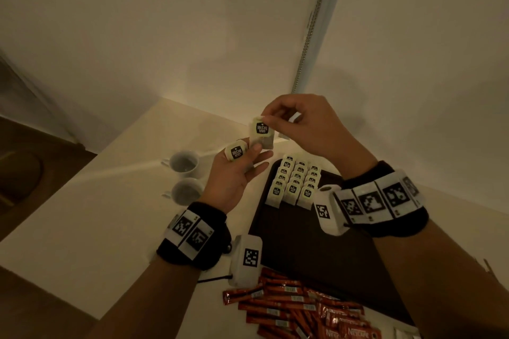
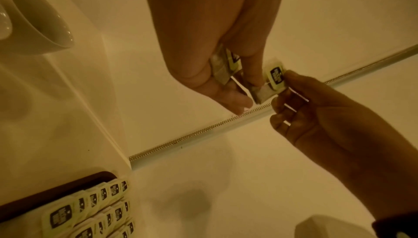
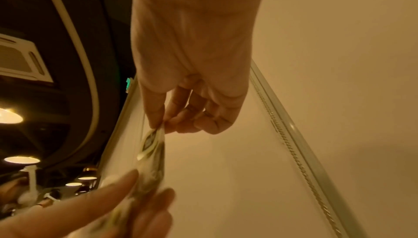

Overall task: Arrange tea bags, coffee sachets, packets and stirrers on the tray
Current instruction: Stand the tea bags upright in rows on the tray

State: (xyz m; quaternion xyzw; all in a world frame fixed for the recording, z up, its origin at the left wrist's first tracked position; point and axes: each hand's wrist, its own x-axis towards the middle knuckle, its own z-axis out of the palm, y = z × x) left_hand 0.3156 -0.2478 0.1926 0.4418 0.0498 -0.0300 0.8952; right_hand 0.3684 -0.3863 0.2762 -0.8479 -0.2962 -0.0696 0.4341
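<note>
Coffee sachets (image 1: 292,303): a loose heap of orange-red sticks lies at the near edge of the table (image 1: 82,215), closest to the camera. They sit just off the near end of the tray, and some cross over each other.
White packet (image 1: 405,334): a bit of one peeks in at the bottom right, beside the sachets.
Wrist bands: each wrist wears a black band with black-and-white square patterns and a small white box.
Tray (image 1: 303,242): dark and flat, lying on the pale table. Its near half is bare.
Tea bags on the tray (image 1: 296,184): three neat rows at the far end of the tray. The bags overlap like fallen dominoes, with the black labels facing up.
Left hand (image 1: 234,173): palm up, held above the table just left of the tray. Its thumb and fingers hold one tea bag (image 1: 236,152) and also touch the bottom of a second one.
Right hand (image 1: 305,124): raised above the far end of the tray. Its thumb and first finger pinch the top corner of the second tea bag (image 1: 261,132). The other fingers are curled in.
Second tea bag: hangs upright between the two hands, label toward the camera.
Cups (image 1: 185,163): two white cups stand on the table left of the tray, one behind the other.
Wall: plain and pale, with a thin metal strip running down to the table's far corner.
</note>
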